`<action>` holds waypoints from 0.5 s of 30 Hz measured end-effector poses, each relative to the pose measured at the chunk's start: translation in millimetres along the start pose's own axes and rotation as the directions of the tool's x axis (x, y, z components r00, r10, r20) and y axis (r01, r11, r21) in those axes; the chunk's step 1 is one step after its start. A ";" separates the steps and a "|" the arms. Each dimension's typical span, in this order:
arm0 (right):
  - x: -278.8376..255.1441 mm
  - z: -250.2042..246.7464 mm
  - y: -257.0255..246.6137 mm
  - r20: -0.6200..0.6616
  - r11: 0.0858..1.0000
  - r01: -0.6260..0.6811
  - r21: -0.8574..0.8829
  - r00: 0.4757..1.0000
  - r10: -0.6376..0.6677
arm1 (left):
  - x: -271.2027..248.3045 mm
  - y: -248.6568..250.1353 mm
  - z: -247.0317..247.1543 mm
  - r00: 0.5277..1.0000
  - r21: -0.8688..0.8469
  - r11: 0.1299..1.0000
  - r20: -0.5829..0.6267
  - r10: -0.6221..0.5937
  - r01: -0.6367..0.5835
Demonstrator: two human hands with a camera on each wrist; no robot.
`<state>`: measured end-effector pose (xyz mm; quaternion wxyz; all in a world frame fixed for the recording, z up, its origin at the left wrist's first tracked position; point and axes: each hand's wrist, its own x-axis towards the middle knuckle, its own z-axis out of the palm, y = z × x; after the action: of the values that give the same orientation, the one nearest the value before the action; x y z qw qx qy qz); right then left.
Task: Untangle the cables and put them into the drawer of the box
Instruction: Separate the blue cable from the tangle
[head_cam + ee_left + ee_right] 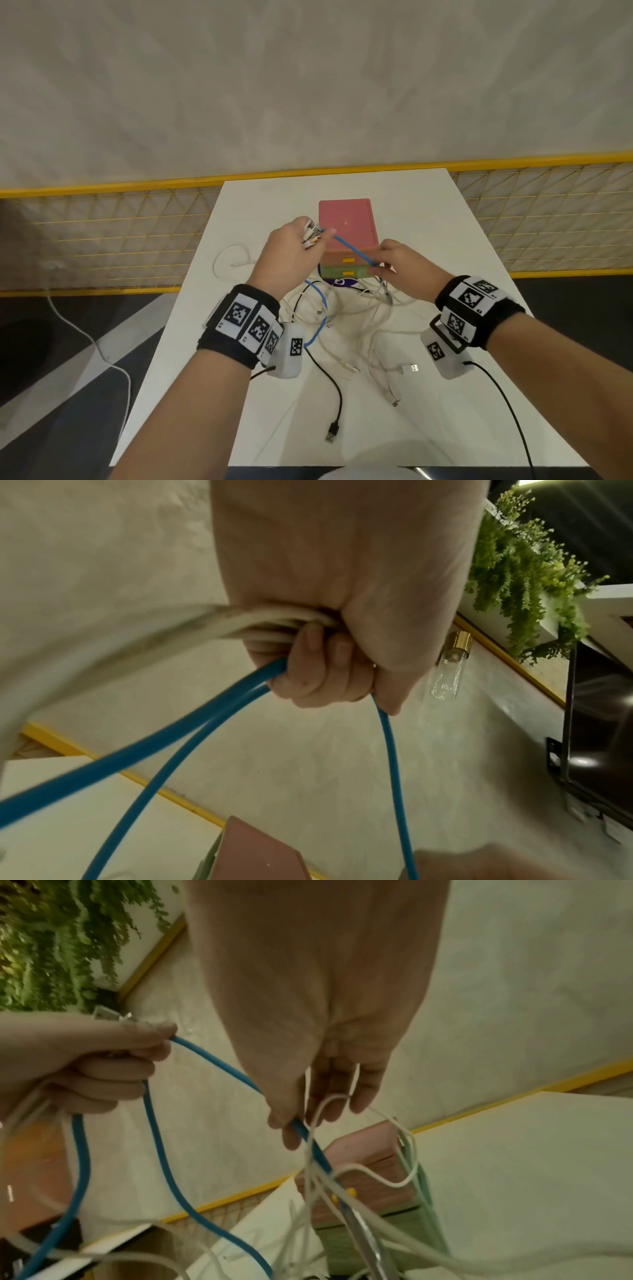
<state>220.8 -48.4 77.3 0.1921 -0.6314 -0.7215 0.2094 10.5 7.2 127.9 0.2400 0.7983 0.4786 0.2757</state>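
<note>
My left hand (298,246) is raised beside the box and grips a bundle of cable ends (312,233); in the left wrist view its fist (325,669) closes round white cables (205,623) and the blue cable (171,750). The blue cable (352,248) runs taut to my right hand (399,267), which pinches it (294,1123) with thin white cables (329,1104) looped over its fingers. The box (347,222) has a pink top and brown (347,260) and green (346,273) drawer fronts with yellow handles. A tangle of white cables (363,308) lies in front of it.
On the white table (445,240) a black cable (337,394) trails toward the near edge and a white USB plug (413,368) lies on the right. A separate white cable loop (233,260) lies at the left. A yellow mesh fence (120,233) borders the far side.
</note>
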 end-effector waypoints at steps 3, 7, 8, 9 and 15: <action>10.3 -0.4 -8.6 -0.092 0.995 0.097 0.013 0.991 -0.095 | -4.0 -1.3 -0.8 0.998 -0.043 0.998 0.056 0.039 -0.037; 18.7 -3.7 -34.3 0.040 0.953 0.127 0.275 0.989 -0.144 | -8.0 1.5 -3.7 0.992 -0.150 0.982 0.025 0.124 -0.119; 20.0 -1.3 -35.0 0.073 0.962 0.111 0.249 0.988 -0.133 | -8.1 1.7 -5.5 0.991 -0.167 0.977 -0.008 0.136 -0.136; 21.7 2.7 -32.9 0.080 0.969 0.107 0.222 0.989 -0.127 | -8.6 1.6 -7.3 0.988 -0.175 0.973 -0.033 0.149 -0.153; 27.2 13.4 -26.6 -0.100 0.994 0.109 0.014 0.989 -0.107 | -19.1 -6.3 -8.8 0.990 -0.194 0.971 -0.056 0.133 -0.141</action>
<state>188.0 -25.4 80.9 0.2449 -0.5989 -0.7423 0.1742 -6.8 -6.2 126.3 0.2883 0.7957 0.3976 0.3545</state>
